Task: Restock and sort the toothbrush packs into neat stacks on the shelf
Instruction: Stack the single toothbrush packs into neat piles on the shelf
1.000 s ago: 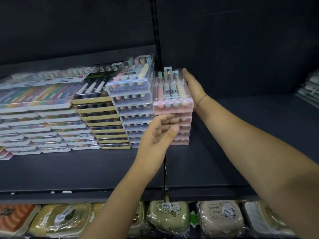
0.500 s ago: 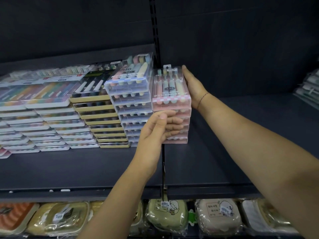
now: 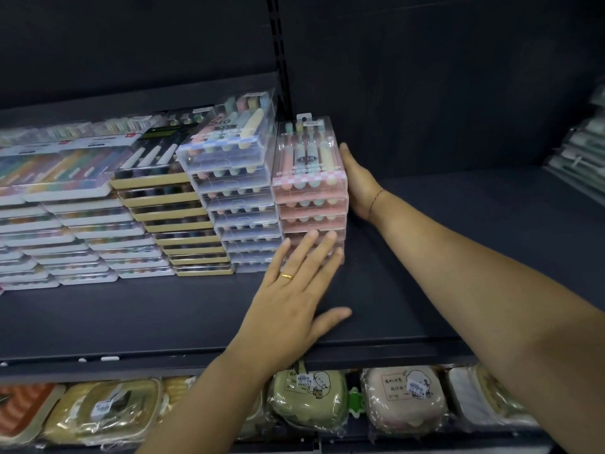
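Pink stack [image 3: 311,204] of toothbrush packs: stands on the dark shelf [image 3: 131,316], just right of the slotted upright [image 3: 278,44], close against the clear stack [image 3: 235,198] on its left. Carries a top pack with four pastel brushes, a pink checked band and a hang tab at the back. Looks roughly square front to back; lowest packs partly hidden by fingers.

Left hand [image 3: 294,299]: lies palm down over the shelf, fingers straight and slightly spread, grips nothing. Touches the lower front of the pink stack with the fingertips; thumb points out to the right along the shelf. Wears a gold ring [image 3: 287,276].

Right hand [image 3: 358,181]: lies flat against the right side of the pink stack, fingers stretched toward the back, not curled round anything. Thumb not visible. Wears a thin thread [image 3: 376,201] at the wrist.

Other stock on the same shelf, right to left: clear stack, taller than the pink one and stepped back as it rises; gold-edged stack [image 3: 176,217] of dark packs; white-tray stacks [image 3: 65,224] of multicoloured brushes, reaching the left edge of view.

Far right: more packs [image 3: 582,158], blurred, contents unclear.

Lower shelf: holds wrapped items in a row, among them a green one [image 3: 307,398] and a beige one [image 3: 402,401], both with price labels.
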### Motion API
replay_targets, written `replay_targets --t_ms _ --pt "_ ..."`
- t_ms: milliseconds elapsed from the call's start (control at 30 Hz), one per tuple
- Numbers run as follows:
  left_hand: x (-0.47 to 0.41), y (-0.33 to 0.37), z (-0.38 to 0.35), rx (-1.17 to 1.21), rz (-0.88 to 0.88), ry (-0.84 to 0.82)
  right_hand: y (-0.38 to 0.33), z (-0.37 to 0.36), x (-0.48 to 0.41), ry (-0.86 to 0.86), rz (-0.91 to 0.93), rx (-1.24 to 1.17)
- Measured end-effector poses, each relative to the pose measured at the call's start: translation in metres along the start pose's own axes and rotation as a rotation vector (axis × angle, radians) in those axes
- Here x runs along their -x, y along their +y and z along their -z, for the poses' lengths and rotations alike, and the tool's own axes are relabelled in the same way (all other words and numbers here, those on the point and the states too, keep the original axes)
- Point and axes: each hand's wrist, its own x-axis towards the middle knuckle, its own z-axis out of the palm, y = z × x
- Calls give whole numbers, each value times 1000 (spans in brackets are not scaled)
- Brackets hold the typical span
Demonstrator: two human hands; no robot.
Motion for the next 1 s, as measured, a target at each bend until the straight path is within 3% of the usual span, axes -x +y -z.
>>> replay_targets --t_ms 300,533,767,1000 --pt "8 -8 -6 -79 64 -119 7 -1 -8 -40 31 -20" --pt "6 -5 2 29 41 -112 5 1 -14 -43 71 -32" --pt "14 -7 -1 184 93 -307 11 3 -17 -66 54 -50" --pt "14 -6 -1 182 94 -331 8 3 -13 -85 44 -36"
